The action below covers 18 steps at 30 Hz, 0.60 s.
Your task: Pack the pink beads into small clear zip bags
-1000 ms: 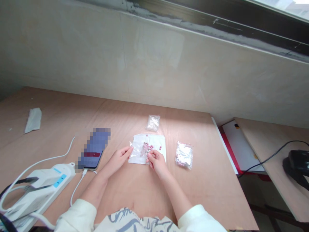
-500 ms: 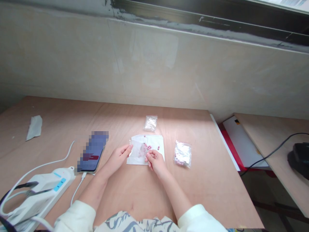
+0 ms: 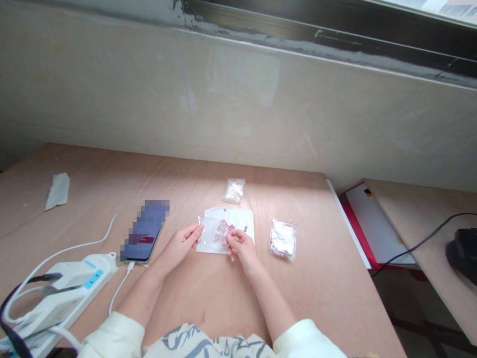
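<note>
A clear plastic bag (image 3: 213, 227) with small pink beads in it is stretched between my two hands, above a white sheet (image 3: 244, 217). My left hand (image 3: 188, 236) pinches the bag's left end. At its other end, my right hand (image 3: 238, 243) has thumb and fingers closed on the bag's edge. Several loose pink beads (image 3: 231, 227) lie on the sheet just beyond my right fingertips, with a few more scattered near its top and right side. Whether a bead is also between my right fingers is too small to make out.
To the right lies a shiny clear packet (image 3: 282, 239); another small packet (image 3: 234, 190) is behind the sheet. On the left are a phone (image 3: 145, 232), a white power strip (image 3: 80, 288) with cables, and a folded tissue (image 3: 57, 191). A wall (image 3: 238, 124) borders the table's back.
The view has shifted slightly. Both hands keep their hold on the bag, and the pink beads inside it show more plainly near my right fingers.
</note>
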{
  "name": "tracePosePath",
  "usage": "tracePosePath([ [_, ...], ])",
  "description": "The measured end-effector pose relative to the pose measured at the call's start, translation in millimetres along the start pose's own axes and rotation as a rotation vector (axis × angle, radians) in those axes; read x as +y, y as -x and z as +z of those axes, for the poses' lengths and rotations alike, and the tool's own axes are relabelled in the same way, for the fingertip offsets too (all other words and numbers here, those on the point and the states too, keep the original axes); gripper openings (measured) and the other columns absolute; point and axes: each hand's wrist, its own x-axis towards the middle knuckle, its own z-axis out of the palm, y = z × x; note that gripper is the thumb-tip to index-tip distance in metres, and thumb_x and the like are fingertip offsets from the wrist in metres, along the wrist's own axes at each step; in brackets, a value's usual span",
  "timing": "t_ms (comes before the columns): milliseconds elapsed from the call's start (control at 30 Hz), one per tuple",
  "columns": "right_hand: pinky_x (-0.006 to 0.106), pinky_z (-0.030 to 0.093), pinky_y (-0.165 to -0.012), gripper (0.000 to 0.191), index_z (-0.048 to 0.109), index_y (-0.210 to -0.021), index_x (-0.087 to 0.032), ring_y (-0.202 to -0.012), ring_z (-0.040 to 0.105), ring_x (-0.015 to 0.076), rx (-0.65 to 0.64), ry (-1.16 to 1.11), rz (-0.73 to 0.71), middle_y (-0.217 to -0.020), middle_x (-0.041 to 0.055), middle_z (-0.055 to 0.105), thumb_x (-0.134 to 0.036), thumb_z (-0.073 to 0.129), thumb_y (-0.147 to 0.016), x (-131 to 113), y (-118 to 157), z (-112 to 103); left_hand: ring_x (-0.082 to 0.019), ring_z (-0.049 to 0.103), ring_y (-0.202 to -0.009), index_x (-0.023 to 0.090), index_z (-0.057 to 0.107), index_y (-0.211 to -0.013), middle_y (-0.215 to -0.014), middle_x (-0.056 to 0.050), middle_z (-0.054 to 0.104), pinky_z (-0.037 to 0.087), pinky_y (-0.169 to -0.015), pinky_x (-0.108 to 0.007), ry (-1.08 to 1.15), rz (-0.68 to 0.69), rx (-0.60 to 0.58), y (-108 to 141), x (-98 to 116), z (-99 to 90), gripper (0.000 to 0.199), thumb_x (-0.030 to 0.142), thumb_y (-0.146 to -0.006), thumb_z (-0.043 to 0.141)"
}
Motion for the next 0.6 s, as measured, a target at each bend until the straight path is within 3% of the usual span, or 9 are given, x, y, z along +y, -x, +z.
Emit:
tracePosePath([
  [133, 0.018, 0.034, -0.034, 0.021, 0.051, -0.068, -0.016, -0.044, 0.047, 0.0079, 0.014, -0.002, 0.003, -0.060, -0.0010, 0.055, -0.034, 0.060, -0.062, -4.4, 3.2, 1.6, -0.010, 0.035, -0.052, 0.017, 0.038, -0.054, -0.052, 0.005, 0.034, 0.028, -0.051, -0.020, -0.045, -0.004, -0.056, 6.4, -1.7, -5.1, 0.037, 0.042, -0.080, 0.033],
  [300, 0.023, 0.042, -0.048, 0.016, 0.054, -0.069, -0.018, -0.057, 0.049, 0.0105, 0.089, 0.048, -0.116, -0.069, -0.0003, 0.052, -0.032, 0.058, -0.063, -18.0, 9.9, 2.7, -0.013, 0.046, -0.062, 0.016, 0.055, -0.066, -0.063, 0.001, 0.053, 0.033, -0.057, -0.021, -0.073, -0.038, -0.410, 14.4, -13.6, -25.7, 0.026, 0.037, -0.076, 0.043],
  [367, 0.023, 0.041, -0.049, 0.013, 0.054, -0.070, -0.018, -0.061, 0.048, 0.0112, 0.114, 0.129, -0.204, -0.073, 0.0006, 0.053, -0.030, 0.055, -0.066, -26.1, 11.8, 3.0, -0.012, 0.046, -0.059, 0.017, 0.057, -0.078, -0.067, 0.001, 0.056, 0.033, -0.053, -0.020, -0.062, -0.072, -0.371, 13.5, -18.8, -33.1, 0.023, 0.037, -0.075, 0.044],
  [500, 0.024, 0.038, -0.058, 0.010, 0.056, -0.070, -0.018, -0.067, 0.048, 0.0124, 0.117, 0.369, -0.332, -0.075, 0.0011, 0.056, -0.024, 0.048, -0.071, -41.8, 15.3, 8.1, -0.010, 0.041, -0.054, 0.018, 0.054, -0.083, -0.077, 0.001, 0.054, 0.033, -0.051, -0.019, 0.023, -0.041, -0.109, 3.1, -15.0, -32.3, 0.029, 0.041, -0.078, 0.037],
  [600, 0.025, 0.036, -0.065, 0.015, 0.060, -0.073, -0.019, -0.073, 0.048, 0.0141, 0.112, 0.541, -0.415, -0.079, 0.0019, 0.059, -0.021, 0.045, -0.073, -48.7, 18.0, 14.7, -0.009, 0.040, -0.056, 0.017, 0.053, -0.075, -0.073, 0.002, 0.051, 0.033, -0.053, -0.019, 0.110, 0.035, -0.169, -6.5, -4.3, -19.5, 0.031, 0.042, -0.079, 0.036],
])
